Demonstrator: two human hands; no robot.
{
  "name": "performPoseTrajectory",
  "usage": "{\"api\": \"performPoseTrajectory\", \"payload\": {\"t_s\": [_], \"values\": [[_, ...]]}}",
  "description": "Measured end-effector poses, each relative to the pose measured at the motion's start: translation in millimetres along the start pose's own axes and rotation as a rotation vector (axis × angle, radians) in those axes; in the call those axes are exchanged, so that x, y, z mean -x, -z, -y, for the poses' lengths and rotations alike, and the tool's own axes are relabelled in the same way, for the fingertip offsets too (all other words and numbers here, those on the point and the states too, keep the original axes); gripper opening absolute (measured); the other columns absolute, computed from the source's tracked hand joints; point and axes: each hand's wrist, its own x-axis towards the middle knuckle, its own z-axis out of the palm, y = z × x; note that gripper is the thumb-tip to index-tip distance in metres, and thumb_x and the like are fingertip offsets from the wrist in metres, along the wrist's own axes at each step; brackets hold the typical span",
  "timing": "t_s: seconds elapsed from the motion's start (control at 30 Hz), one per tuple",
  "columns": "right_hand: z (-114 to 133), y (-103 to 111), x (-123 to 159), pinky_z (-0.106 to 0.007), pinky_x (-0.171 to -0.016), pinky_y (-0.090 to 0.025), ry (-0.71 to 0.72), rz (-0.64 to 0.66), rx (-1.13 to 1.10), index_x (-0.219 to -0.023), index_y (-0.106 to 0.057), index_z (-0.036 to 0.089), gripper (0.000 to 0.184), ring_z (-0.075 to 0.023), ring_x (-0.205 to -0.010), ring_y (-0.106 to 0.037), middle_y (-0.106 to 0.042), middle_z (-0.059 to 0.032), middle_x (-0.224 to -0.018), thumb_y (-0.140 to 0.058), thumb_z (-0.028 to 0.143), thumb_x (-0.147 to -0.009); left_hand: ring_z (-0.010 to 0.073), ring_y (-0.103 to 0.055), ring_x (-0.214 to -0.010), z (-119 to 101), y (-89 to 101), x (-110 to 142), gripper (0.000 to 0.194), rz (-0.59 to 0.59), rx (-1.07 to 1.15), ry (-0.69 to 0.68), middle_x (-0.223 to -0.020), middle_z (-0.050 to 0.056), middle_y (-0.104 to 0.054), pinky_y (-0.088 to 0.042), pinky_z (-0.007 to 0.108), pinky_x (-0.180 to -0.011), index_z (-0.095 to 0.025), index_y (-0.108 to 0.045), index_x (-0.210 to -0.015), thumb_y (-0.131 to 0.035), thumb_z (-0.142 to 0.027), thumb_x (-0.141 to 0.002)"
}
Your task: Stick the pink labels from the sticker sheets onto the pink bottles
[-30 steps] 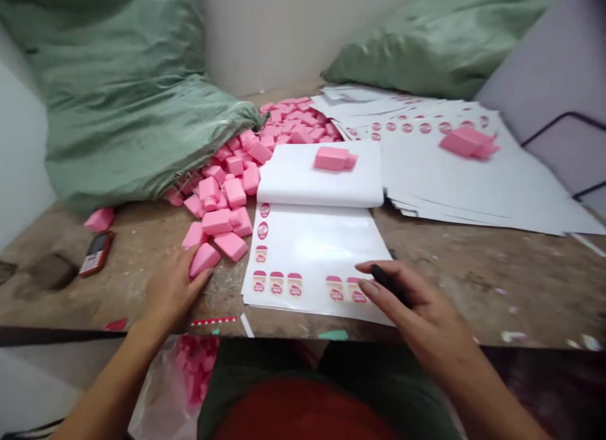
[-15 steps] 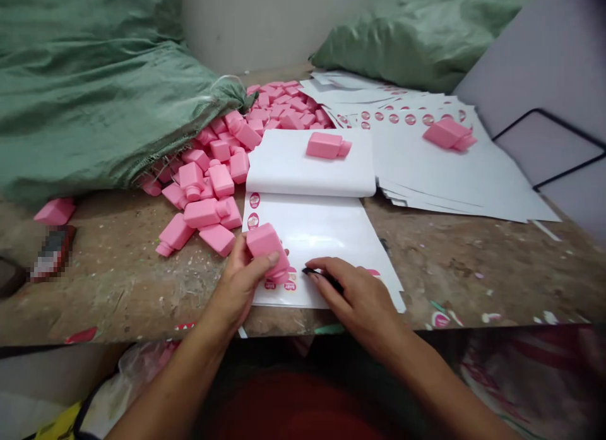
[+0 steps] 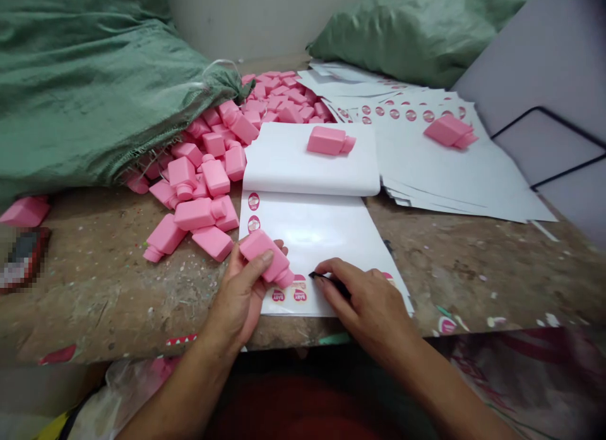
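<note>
A green woven sack [image 3: 95, 99] lies slumped on its side on the bench [image 3: 89, 301], its gathered mouth tied with a loop of thin cord, and a heap of pink plastic bottles [image 3: 203, 187] spills from it across the bench, some still inside the opening. A second green sack [image 3: 416, 39] sits against the wall behind. The left hand [image 3: 237, 295] is closed around one pink bottle [image 3: 265, 258], thumb across its flat side, holding it tilted just above the lower edge of a white label sheet [image 3: 307, 238]. The right hand [image 3: 369, 307] grips a black pen [image 3: 330, 282] in a narrow hold, its tip on the sheet just beside the printed pink "BABY" labels [image 3: 299, 295]. The top part of that sheet pack is folded back, and a pink bottle [image 3: 327, 140] lies on the fold. Another pink bottle [image 3: 449, 131] rests on a fanned stack of white sheets [image 3: 454, 187] to the right, and a pixelated phone [image 3: 23, 257] lies at the bench's left edge.
</note>
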Motion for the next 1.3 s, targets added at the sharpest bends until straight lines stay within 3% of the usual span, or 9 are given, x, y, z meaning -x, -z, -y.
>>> {"api": "performPoseTrajectory", "payload": {"t_s": [0.33,0.57,0.77,0.93,1.03,1.17,1.3], "values": [[5,0,-3,-0.03,-0.056,-0.029,0.04,-0.022,0.065,-0.092,-0.065,0.023,0.021,-0.019,-0.057,-0.056,-0.071,0.0001,-0.07,-0.044,0.026,-0.094,0.0214,-0.066,-0.102,1,-0.9,-6,0.039,0.009,-0.005,0.001,-0.106,0.007,-0.07,-0.051,0.038,-0.092,-0.022,-0.055,-0.109,-0.074,-0.027,-0.075],[6,0,-7,-0.03,-0.057,-0.028,-0.011,0.012,0.076,-0.088,-0.065,0.023,0.018,-0.0188,-0.056,-0.056,-0.067,0.0013,-0.061,-0.047,0.026,-0.092,0.0202,-0.066,-0.099,3,-1.0,-6,0.036,0.015,-0.009,0.008,-0.104,0.006,-0.07,-0.052,0.034,-0.088,-0.02,-0.059,-0.105,-0.076,-0.026,-0.074],[6,1,-6,-0.03,-0.058,-0.035,-0.057,0.072,-0.046,-0.087,-0.067,0.025,0.019,-0.0193,-0.057,-0.058,-0.072,0.0014,-0.068,-0.049,0.029,-0.092,0.0188,-0.067,-0.093,-2,-4.7,-5,0.03,-0.018,0.053,0.037,-0.1,0.008,-0.072,-0.053,0.032,-0.083,-0.017,-0.061,-0.105,-0.074,-0.02,-0.079],[3,-1,2,-0.037,-0.063,-0.043,-0.023,0.009,0.04,-0.11,-0.069,0.02,0.028,-0.0244,-0.066,-0.066,-0.078,-0.0059,-0.089,-0.048,0.029,-0.094,0.0213,-0.07,-0.092,-9,-7.9,-4,0.027,-0.067,0.151,0.083,-0.097,0.011,-0.072,-0.057,0.035,-0.079,-0.016,-0.059,-0.114,-0.063,-0.015,-0.087],[9,-1,9,-0.044,-0.068,-0.048,0.032,0.096,0.088,-0.124,-0.066,0.018,0.035,-0.0281,-0.071,-0.069,-0.078,-0.0102,-0.097,-0.049,0.025,-0.094,0.0205,-0.071,-0.09,-11,-9.3,-4,0.026,-0.077,0.159,0.077,-0.096,0.011,-0.072,-0.058,0.033,-0.076,-0.016,-0.059,-0.114,-0.06,-0.013,-0.089],[21,13,25,-0.046,-0.076,-0.053,0.062,0.243,-0.225,-0.127,-0.066,0.022,0.037,-0.0274,-0.081,-0.072,-0.078,-0.0079,-0.101,-0.051,0.025,-0.093,0.0202,-0.071,-0.088,-9,-7.2,-5,0.023,-0.067,0.14,0.063,-0.097,0.011,-0.072,-0.059,0.031,-0.074,-0.016,-0.059,-0.111,-0.062,-0.015,-0.088],[26,38,31,-0.029,-0.077,-0.056,-0.007,0.277,-0.698,-0.11,-0.074,0.035,0.024,-0.0191,-0.09,-0.072,-0.078,0.0023,-0.101,-0.064,0.032,-0.087,0.0205,-0.07,-0.088,-7,-3.1,-6,0.025,-0.026,0.107,0.035,-0.1,0.011,-0.071,-0.058,0.031,-0.072,-0.016,-0.059,-0.109,-0.066,-0.018,-0.085]]}}
